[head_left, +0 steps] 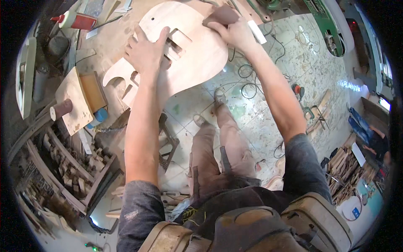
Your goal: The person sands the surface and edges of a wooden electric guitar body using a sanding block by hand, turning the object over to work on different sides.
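Observation:
A pale wooden electric guitar body (201,50) lies on the workbench, with rectangular cut-outs near its middle and a small round hole toward the far edge. My left hand (145,52) rests on it with fingers spread, beside the cut-outs. At the body's far right edge, my right hand (239,35) grips a brown piece of sandpaper (221,16), thumb on top. Whether a block backs the sandpaper cannot be made out.
A glue bottle (78,20) with a red cap lies at the far left of the bench. A wooden jig with a round handle (61,109) sits nearer. Wood offcuts (75,161) fill a rack at left. Cables (249,82) and an orange-black tool (298,90) lie on the floor, right.

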The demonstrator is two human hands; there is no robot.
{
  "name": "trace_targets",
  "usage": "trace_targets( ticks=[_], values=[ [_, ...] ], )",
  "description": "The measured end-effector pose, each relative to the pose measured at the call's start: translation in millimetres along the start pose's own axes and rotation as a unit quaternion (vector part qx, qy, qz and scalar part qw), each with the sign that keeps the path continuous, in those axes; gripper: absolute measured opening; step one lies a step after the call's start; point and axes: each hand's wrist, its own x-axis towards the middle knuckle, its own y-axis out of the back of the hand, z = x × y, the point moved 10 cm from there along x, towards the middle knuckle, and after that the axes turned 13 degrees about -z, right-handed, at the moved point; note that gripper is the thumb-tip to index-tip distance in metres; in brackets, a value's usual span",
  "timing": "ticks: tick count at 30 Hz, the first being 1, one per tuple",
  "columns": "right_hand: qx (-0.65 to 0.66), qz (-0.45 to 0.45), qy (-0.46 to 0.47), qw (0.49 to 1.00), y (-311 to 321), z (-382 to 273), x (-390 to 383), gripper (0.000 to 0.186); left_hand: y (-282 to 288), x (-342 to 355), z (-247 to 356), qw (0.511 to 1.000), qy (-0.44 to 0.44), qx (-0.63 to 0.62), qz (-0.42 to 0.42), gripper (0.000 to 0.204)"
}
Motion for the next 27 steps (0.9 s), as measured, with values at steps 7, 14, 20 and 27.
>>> trace_targets(
  ticks=[7, 14, 20, 27],
  values=[
    [0.173, -0.019, 0.049, 0.984, -60, -3, -31, 0.042, 11, -1, -25, 0.999, 0.021, 0.036, 0.005, 0.106],
    [0.087, 0.077, 0.092, 0.989, -63, -18, -58, 0.041, 3, -1, -32, 0.998, 0.039, 0.043, -0.015, 0.106],
    [-0.002, 0.081, 0.065, 0.995, 8, 11, -10, 0.039, 3, 0, -3, 1.000, 0.004, 0.019, -0.013, 0.107],
    [0.072, 0.164, 0.172, 0.969, -53, -22, -76, 0.043, 4, 3, -28, 0.998, 0.042, 0.046, -0.029, 0.108]
  ],
)
